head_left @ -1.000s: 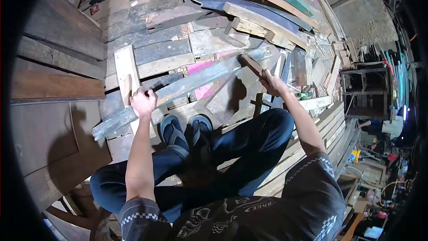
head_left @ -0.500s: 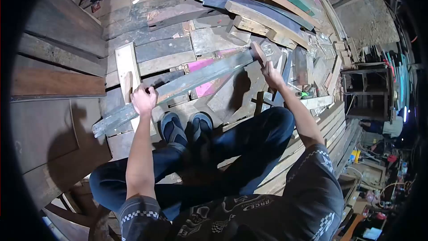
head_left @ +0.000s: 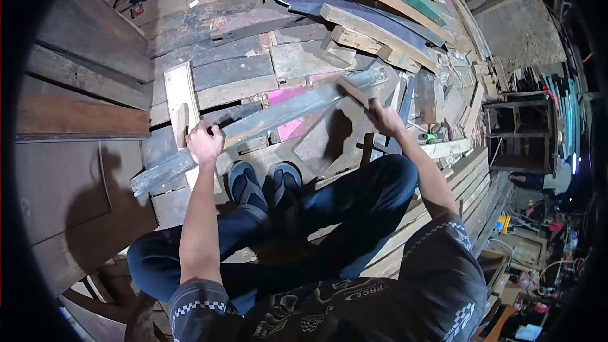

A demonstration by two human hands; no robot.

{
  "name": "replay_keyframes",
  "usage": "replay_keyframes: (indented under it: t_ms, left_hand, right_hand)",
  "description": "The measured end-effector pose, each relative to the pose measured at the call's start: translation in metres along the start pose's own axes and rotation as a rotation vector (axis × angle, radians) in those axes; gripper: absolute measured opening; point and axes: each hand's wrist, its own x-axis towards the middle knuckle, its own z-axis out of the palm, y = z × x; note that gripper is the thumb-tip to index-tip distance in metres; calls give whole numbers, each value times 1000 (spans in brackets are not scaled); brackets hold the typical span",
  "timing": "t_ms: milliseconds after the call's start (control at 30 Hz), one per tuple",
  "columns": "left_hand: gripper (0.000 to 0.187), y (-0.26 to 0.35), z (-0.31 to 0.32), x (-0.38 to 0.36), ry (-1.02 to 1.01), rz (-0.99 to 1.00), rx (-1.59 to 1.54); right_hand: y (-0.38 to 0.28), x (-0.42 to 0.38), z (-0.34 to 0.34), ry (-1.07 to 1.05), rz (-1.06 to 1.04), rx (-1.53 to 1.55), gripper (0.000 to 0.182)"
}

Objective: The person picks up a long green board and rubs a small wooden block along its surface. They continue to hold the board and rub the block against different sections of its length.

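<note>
A long grey-green wooden beam [head_left: 278,116] lies slanted in front of my feet. My left hand [head_left: 205,144] is closed round the beam's left part, beside a small upright wood piece [head_left: 182,125]. In my right hand [head_left: 385,118] is a narrow brown wooden piece [head_left: 353,92], whose far end lies over the beam near its right end. Under the beam's left part a pale board [head_left: 181,92] shows. Pink patches [head_left: 292,128] are visible beside the beam.
Long boards [head_left: 361,3], some blue and green, are stacked at the top. Dark planks [head_left: 82,117] stand at the left. A shelf frame [head_left: 520,133] is at the right, with a person [head_left: 557,179] partly visible beyond it. Loose planks [head_left: 468,180] lie beside my right knee.
My right hand and the brown piece have moved left along the beam, uncovering its right end. The brown piece is tilted more to the left. My left hand stays in place.
</note>
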Motion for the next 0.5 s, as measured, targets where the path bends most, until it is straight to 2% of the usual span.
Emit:
replay_keyframes:
  t_ms: [33,67,100,167,200,233,300,367,433,500]
  left_hand:
    - [26,-1,1,-2,-14,-15,8]
    - [26,-1,2,-1,-24,-29,17]
    - [26,1,-1,1,-32,-42,24]
    - [25,5,-8,0,-48,-30,-12]
    - [24,5,-8,0,-51,-16,1]
    - [24,5,-8,0,-56,-2,15]
    - [23,4,-4,0,-41,-15,6]
    - [23,5,-6,-1,-37,-26,15]
    - [23,3,-6,0,-35,-36,13]
    - [22,4,-4,0,-37,-45,4]
  right_hand:
    - [6,2,2,47,73,34,35]
    - [9,4,6,117,232,-72,35]
    - [7,1,5,139,201,-158,36]
    - [13,-1,12,64,19,-36,37]
    - [-12,-6,0,-94,10,-128,37]
    - [-16,-10,0,-127,-102,-131,37]
    - [-19,-4,-9,-105,-57,-235,36]
    - [35,14,25,137,200,-110,32]
    - [30,18,19,152,-91,-467,32]
    - [-3,3,8,21,-56,20,33]
